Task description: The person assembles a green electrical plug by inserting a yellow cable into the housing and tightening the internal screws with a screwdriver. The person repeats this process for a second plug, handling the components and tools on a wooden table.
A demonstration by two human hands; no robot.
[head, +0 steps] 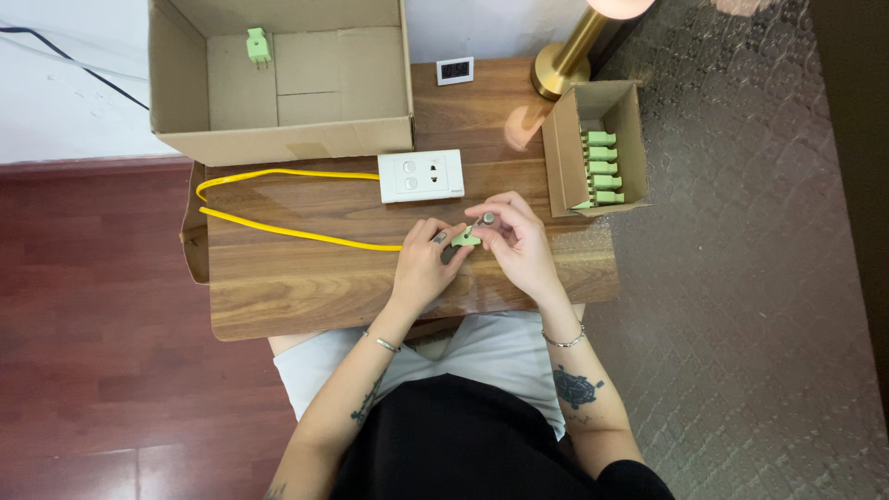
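Over the wooden table (306,287), my left hand (421,264) and my right hand (520,245) meet and together pinch a small green plug adapter (466,238). Its metal tip shows between my right fingers. A white socket block (421,176) lies just beyond my hands, with a yellow cable (278,229) looping left from it and passing under my left hand. To the right, a small cardboard box (565,157) holds several more green adapters (602,168) in a row.
A large open cardboard box (278,139) at the back left has one green adapter (258,44) inside. A small digital clock (455,70) and a brass lamp base (563,65) stand at the back. Red wooden floor lies left, grey patterned carpet right.
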